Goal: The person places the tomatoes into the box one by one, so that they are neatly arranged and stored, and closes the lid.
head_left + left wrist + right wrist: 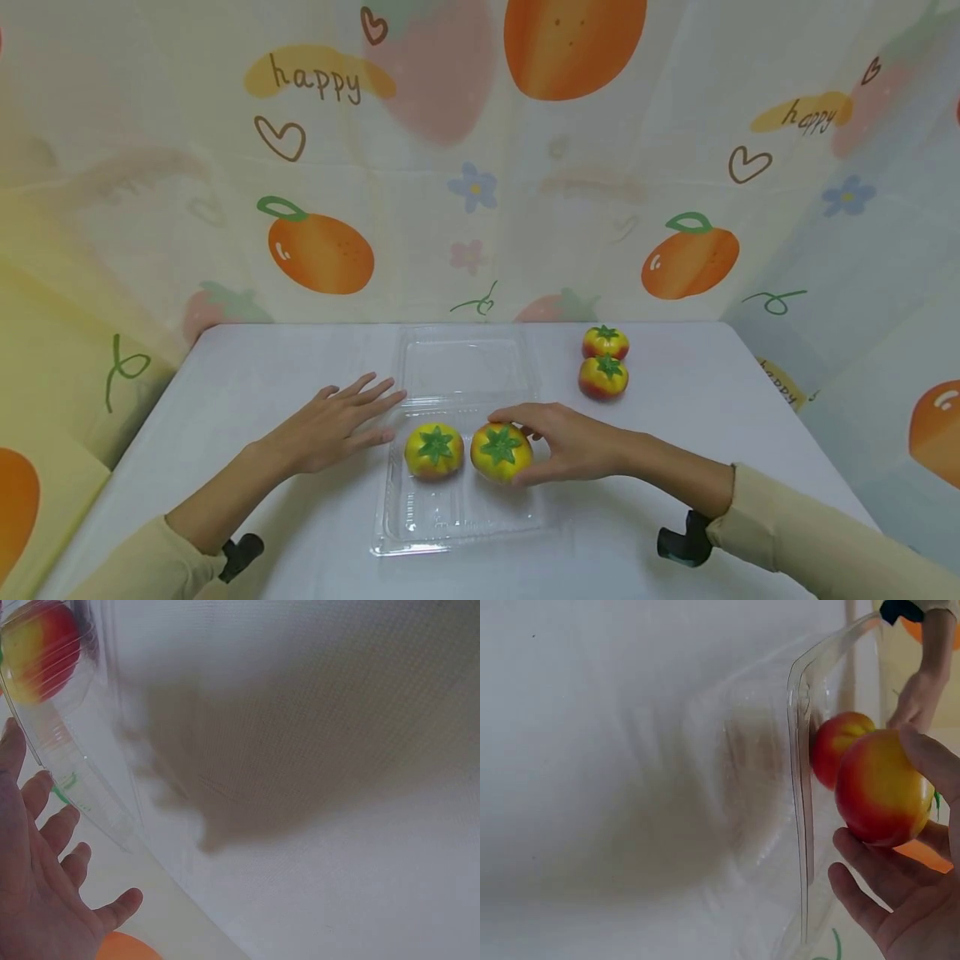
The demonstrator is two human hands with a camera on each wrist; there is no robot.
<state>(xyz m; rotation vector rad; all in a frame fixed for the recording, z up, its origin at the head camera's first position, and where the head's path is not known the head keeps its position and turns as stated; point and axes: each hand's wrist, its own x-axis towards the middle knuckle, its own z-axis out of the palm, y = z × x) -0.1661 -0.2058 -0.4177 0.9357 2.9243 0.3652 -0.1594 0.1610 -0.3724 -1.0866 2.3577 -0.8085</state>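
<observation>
My right hand [570,442] grips a yellow-red tomato [501,454] with a green star-shaped leaf top, thumb and fingers around its sides. The right wrist view shows this tomato [881,791] above the rim of a clear plastic clamshell box [804,802]. A second tomato [434,452] sits in the left part of the box [435,542], whose lid [465,362] lies folded back behind it. At the box's left side, my left hand [341,425] is spread, fingertips right at the edge near the hinge and holding nothing.
Two more tomatoes stand one behind the other at the back right, the nearer one [603,378] in front of the farther one [605,342]. A white cloth covers the table [247,375]. Behind it hangs a fruit-print curtain [420,217].
</observation>
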